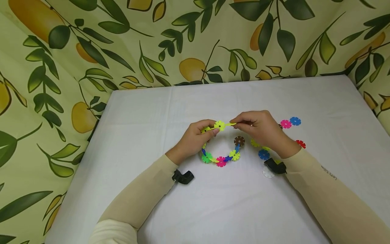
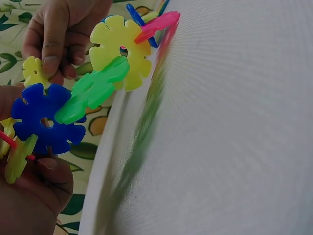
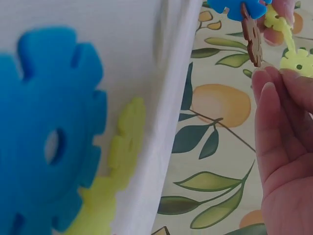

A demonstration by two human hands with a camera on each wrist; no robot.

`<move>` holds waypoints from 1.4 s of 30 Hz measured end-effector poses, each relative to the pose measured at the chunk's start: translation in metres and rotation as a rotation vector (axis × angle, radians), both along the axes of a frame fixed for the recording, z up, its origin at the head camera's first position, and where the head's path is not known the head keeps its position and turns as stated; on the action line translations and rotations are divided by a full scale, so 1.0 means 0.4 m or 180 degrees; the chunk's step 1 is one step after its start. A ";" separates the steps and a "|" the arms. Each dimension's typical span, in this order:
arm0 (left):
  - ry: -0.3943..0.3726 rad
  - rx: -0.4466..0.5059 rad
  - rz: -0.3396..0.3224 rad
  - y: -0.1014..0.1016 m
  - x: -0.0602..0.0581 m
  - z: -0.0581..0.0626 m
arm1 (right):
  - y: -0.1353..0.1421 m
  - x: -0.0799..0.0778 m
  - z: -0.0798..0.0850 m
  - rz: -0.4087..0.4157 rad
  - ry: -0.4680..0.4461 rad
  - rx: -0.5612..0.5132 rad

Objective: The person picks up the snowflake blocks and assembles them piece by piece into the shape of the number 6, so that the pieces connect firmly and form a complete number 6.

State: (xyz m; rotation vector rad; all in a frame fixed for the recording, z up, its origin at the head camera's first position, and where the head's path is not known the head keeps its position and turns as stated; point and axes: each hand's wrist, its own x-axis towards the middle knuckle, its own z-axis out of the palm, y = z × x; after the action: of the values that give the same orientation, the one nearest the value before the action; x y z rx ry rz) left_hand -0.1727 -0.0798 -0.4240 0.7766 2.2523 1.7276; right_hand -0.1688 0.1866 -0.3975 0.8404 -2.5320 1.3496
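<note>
A curved chain of notched plastic snowflake discs hangs from my left hand (image 1: 195,137), which pinches a yellow disc (image 1: 219,125) near its upper end. My right hand (image 1: 259,127) pinches another yellow disc (image 3: 298,62) at the end of the chain, edge-on in the head view. Lower along the chain come a green disc (image 1: 207,157), a pink disc (image 1: 221,161), a yellow-green disc (image 1: 234,155) and a brown disc (image 1: 239,141) at the other end. In the left wrist view a dark blue disc (image 2: 34,115) sits beside my left fingers.
Loose discs lie on the white-covered table (image 1: 213,210) near my right forearm: a blue disc (image 1: 263,154), a white disc (image 1: 268,173), a red disc (image 1: 300,144), a pink disc (image 1: 285,124) and another blue disc (image 1: 295,121). A leaf-patterned curtain (image 1: 192,44) stands behind.
</note>
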 end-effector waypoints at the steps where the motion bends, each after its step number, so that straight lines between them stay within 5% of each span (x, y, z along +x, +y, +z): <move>1: 0.0012 0.0010 -0.0008 0.000 0.000 0.000 | 0.000 0.000 0.000 0.0003 0.0035 0.0012; 7: 0.0088 0.0017 -0.0053 0.001 0.000 0.000 | -0.007 0.005 0.001 0.0030 0.0174 0.0137; 16: 0.0208 -0.0129 -0.0207 0.000 -0.002 0.005 | -0.023 0.015 0.012 0.0121 0.0783 0.0610; 28: 0.0012 -0.0309 -0.0149 -0.006 0.004 0.017 | -0.038 0.016 0.004 0.0184 0.0802 0.0528; 32: -0.0002 -0.0241 -0.0107 -0.006 0.004 0.018 | -0.037 0.015 0.007 0.0127 0.0553 0.0443; 36: -0.0090 -0.0254 -0.0015 -0.004 -0.001 0.013 | -0.018 0.008 0.016 0.0014 0.0010 0.0476; 42: -0.0457 -0.0345 0.0342 -0.009 -0.014 0.005 | 0.078 -0.031 0.021 -0.0494 -0.0702 0.0443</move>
State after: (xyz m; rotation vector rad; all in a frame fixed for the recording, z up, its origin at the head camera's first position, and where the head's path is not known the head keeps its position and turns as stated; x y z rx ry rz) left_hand -0.1782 -0.0835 -0.4221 0.5012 2.3047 1.6327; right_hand -0.1811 0.2179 -0.3892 0.5275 -2.8191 1.2942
